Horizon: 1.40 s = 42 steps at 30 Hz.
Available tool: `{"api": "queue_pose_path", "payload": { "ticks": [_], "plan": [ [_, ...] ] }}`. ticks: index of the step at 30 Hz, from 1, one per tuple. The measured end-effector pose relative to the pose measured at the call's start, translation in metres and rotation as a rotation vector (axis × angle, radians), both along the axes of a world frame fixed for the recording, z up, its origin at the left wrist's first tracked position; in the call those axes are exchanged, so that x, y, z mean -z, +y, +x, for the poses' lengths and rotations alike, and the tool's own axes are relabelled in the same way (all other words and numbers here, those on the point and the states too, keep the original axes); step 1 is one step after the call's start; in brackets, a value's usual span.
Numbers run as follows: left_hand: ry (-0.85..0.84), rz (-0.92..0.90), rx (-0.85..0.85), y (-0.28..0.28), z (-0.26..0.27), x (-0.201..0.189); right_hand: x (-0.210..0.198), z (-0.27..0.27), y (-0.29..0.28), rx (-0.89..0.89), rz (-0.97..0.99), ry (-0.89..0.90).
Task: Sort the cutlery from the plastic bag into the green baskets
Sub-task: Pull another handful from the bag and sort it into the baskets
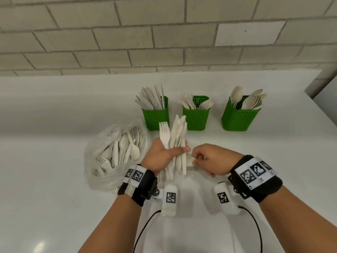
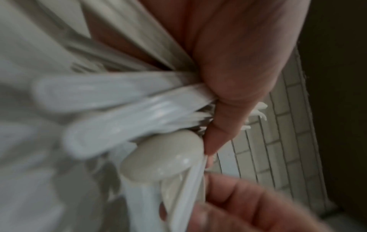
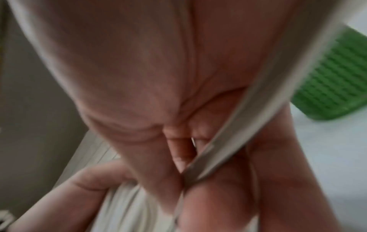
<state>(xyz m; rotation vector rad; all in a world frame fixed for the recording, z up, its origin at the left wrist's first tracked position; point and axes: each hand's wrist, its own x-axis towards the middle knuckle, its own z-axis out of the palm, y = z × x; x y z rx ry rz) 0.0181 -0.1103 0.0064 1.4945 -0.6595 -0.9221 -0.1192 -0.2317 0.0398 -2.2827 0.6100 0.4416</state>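
My left hand (image 1: pixel 179 150) grips an upright bundle of cream plastic cutlery (image 1: pixel 176 132), with a fork and several knives fanning out above the thumb. In the left wrist view the bundle (image 2: pixel 119 97) is blurred, and a spoon (image 2: pixel 164 155) lies among it with its bowl down. My right hand (image 1: pixel 197 157) is just right of the bundle and pinches that spoon (image 1: pixel 189 161) at its bowl end. The clear plastic bag (image 1: pixel 102 143) with more cutlery lies to the left. Three green baskets stand behind: knives (image 1: pixel 155 117), forks (image 1: pixel 196 117), spoons (image 1: pixel 238 119).
All of this sits on a white counter (image 1: pixel 54 179) against a pale brick wall (image 1: pixel 164 33). The counter's right edge (image 1: pixel 321 106) runs close beside the spoon basket. In the right wrist view a green basket (image 3: pixel 337 78) shows past my palm.
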Motion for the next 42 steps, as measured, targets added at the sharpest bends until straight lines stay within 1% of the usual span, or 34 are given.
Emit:
{"api": "queue_pose_path", "payload": {
  "ticks": [2, 3, 4, 5, 6, 7, 9, 10, 12, 14, 15, 17, 18, 19, 20, 22, 24, 26, 29, 33, 36, 37, 39, 41, 42],
  "plan": [
    [0.170, -0.073, -0.086, 0.004, 0.005, -0.003, 0.009, -0.001, -0.011, 0.180, 0.024, -0.114],
    [0.222, -0.091, -0.104, 0.006, 0.008, -0.004, 0.013, 0.000, -0.015, 0.309, 0.045, -0.217],
    [0.247, -0.096, -0.097, 0.007, 0.009, -0.006, 0.013, 0.002, -0.015, 0.475, 0.128, -0.334],
    [0.253, -0.093, -0.070, 0.008, 0.009, -0.007, 0.012, 0.005, -0.013, 0.626, 0.257, -0.431],
    [0.248, -0.090, -0.029, 0.008, 0.007, -0.010, 0.010, 0.008, -0.011, 0.704, 0.399, -0.502],
    [0.240, -0.093, 0.013, 0.007, 0.004, -0.012, 0.007, 0.011, -0.007, 0.704, 0.513, -0.551],
    [0.249, -0.119, 0.076, 0.004, -0.001, -0.014, 0.001, 0.018, 0.005, 0.612, 0.612, -0.624],
    [0.276, -0.132, 0.084, 0.003, -0.003, -0.014, 0.000, 0.021, 0.008, 0.584, 0.613, -0.665],
    [0.340, -0.145, 0.066, 0.003, -0.004, -0.015, 0.003, 0.024, 0.007, 0.588, 0.537, -0.711],
    [0.385, -0.150, 0.041, 0.005, -0.004, -0.014, 0.006, 0.025, 0.001, 0.687, 0.493, -0.750],
    [0.422, -0.152, 0.022, 0.007, -0.003, -0.013, 0.006, 0.025, -0.002, 0.769, 0.520, -0.783],
    [0.504, -0.152, -0.015, 0.009, -0.002, -0.010, 0.004, 0.025, -0.009, 0.917, 0.682, -0.882],
    [0.539, -0.155, -0.030, 0.010, -0.002, -0.008, 0.001, 0.024, -0.011, 0.951, 0.775, -0.929],
    [0.566, -0.162, -0.039, 0.011, -0.002, -0.008, -0.001, 0.023, -0.012, 0.964, 0.827, -0.952],
    [0.588, -0.170, -0.040, 0.011, -0.002, -0.008, -0.001, 0.022, -0.013, 0.966, 0.842, -0.947],
    [0.605, -0.187, -0.018, 0.011, -0.002, -0.009, -0.002, 0.019, -0.014, 0.928, 0.777, -0.887],
    [0.599, -0.188, 0.014, 0.010, -0.004, -0.011, -0.003, 0.018, -0.011, 0.828, 0.717, -0.812],
    [0.594, -0.178, 0.048, 0.006, -0.008, -0.013, -0.006, 0.018, -0.006, 0.720, 0.701, -0.751],
    [0.568, -0.162, 0.077, 0.002, -0.012, -0.014, -0.012, 0.019, -0.001, 0.611, 0.661, -0.743],
    [0.567, -0.162, 0.058, 0.001, -0.012, -0.014, -0.005, 0.020, -0.012, 0.749, 0.572, -0.849],
    [0.522, -0.110, 0.002, 0.001, -0.008, -0.013, 0.006, 0.014, -0.019, 0.759, 0.304, -0.871],
    [0.512, -0.090, -0.010, 0.000, -0.007, -0.013, 0.007, 0.010, -0.019, 0.720, 0.240, -0.869],
    [0.492, -0.059, -0.012, 0.001, -0.004, -0.013, 0.008, 0.005, -0.019, 0.535, 0.161, -0.818],
    [0.464, -0.039, 0.023, 0.001, -0.002, -0.014, 0.008, 0.004, -0.016, 0.319, 0.002, -0.693],
    [0.448, -0.031, 0.051, 0.000, -0.003, -0.015, 0.010, 0.006, -0.013, 0.256, -0.094, -0.642]
  ]
}}
